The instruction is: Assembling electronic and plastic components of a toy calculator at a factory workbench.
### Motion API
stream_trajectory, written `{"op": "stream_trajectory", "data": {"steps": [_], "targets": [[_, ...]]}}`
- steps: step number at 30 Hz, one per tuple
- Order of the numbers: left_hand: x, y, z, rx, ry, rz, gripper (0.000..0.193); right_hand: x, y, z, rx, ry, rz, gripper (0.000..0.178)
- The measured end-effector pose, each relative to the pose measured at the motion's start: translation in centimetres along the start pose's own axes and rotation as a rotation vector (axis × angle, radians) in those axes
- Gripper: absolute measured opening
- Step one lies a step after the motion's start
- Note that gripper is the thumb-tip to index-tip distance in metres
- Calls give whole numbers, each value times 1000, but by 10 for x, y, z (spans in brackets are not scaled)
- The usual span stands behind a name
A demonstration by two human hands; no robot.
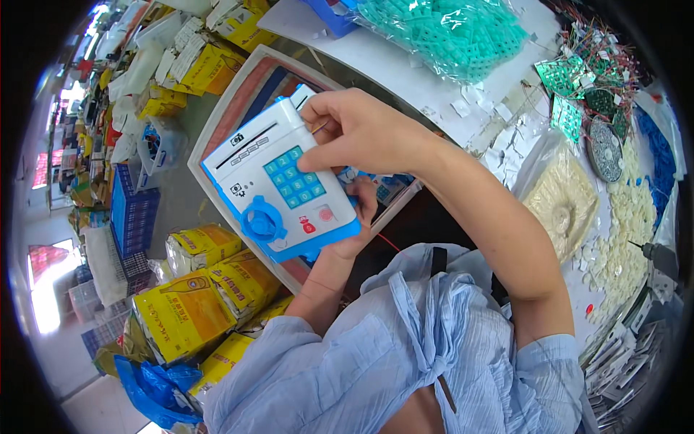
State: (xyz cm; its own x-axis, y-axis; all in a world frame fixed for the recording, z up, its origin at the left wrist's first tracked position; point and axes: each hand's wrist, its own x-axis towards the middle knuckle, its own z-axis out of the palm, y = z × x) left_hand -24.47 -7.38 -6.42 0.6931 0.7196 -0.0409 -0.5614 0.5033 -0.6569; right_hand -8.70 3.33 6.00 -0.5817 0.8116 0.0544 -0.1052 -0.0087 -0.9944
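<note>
A white and blue toy safe (253,155) is held up tilted in front of me, its front face toward me. It has a blue number keypad (296,177), a blue round knob (262,220) and a slot near its top. My left hand (358,213) grips the safe from its lower right side, its fingers partly hidden behind it. My right hand (361,130) is closed at the upper right edge, with the thumb over the keypad's edge and the other fingers curled by the side. A thin yellowish strand shows at those fingers.
Beneath the safe stands a pale-rimmed bin (217,130) with a striped lining. On the white table (318,29) lie a bag of green plastic parts (448,32), circuit boards with wires (578,87) and a bag of cream pieces (560,195). Yellow cartons (184,318) and blue crates (134,210) stand leftward.
</note>
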Motion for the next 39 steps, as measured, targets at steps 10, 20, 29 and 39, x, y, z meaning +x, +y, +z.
{"op": "stream_trajectory", "data": {"steps": [10, 20, 29, 39], "targets": [[-7, 76, -17, 408, -11, 584, 31, -10, -26, 30, -497, 221, -310, 32], [-65, 208, -14, 637, -47, 754, 34, -19, -23, 34, -598, 217, -256, 32], [-114, 189, 43, 632, -293, 484, 46, 6, 63, 48, -818, 86, 17, 37], [-28, 65, 42, 459, -361, -75, 66, 13, 23, 31, -340, 188, -271, 50]]}}
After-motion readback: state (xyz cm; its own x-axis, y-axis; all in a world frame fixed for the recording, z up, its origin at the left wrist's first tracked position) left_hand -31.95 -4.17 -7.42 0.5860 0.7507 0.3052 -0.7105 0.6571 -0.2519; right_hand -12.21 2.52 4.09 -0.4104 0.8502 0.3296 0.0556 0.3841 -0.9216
